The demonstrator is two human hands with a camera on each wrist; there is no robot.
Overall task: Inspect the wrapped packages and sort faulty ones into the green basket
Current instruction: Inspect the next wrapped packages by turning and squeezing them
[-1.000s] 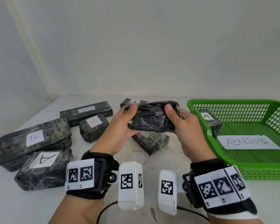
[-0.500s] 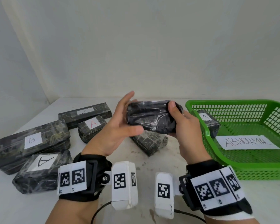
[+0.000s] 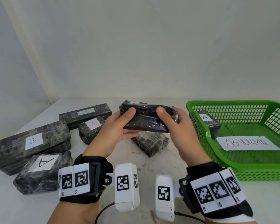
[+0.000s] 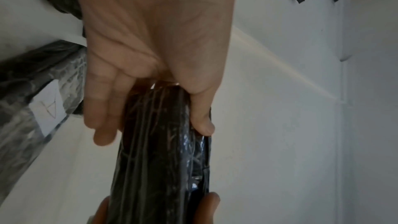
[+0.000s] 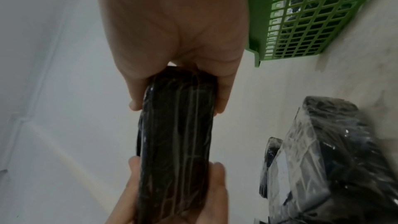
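Holding a black film-wrapped package (image 3: 148, 119) above the white table (image 3: 152, 157), both hands clamp it from opposite ends: the left hand (image 3: 116, 131) has its thumb on the near face and fingers curled round the underside, and the right hand (image 3: 181, 131) mirrors it with thumb on the near face and fingers behind. No label shows on the face turned toward the camera. Directly below the grip lies a small wrapped package (image 3: 150, 142) on the table. Right of the grip stands the green basket (image 3: 233, 168), holding one package marked A (image 3: 207, 122) in its near-left corner and a paper sign reading ABNORMAL (image 3: 247, 143). Left of the grip lie a long package with a faint A label (image 3: 85, 113), a small one with a red A (image 3: 91, 129), a large one marked B (image 3: 32, 143) and one with an upside-down A (image 3: 42, 170).
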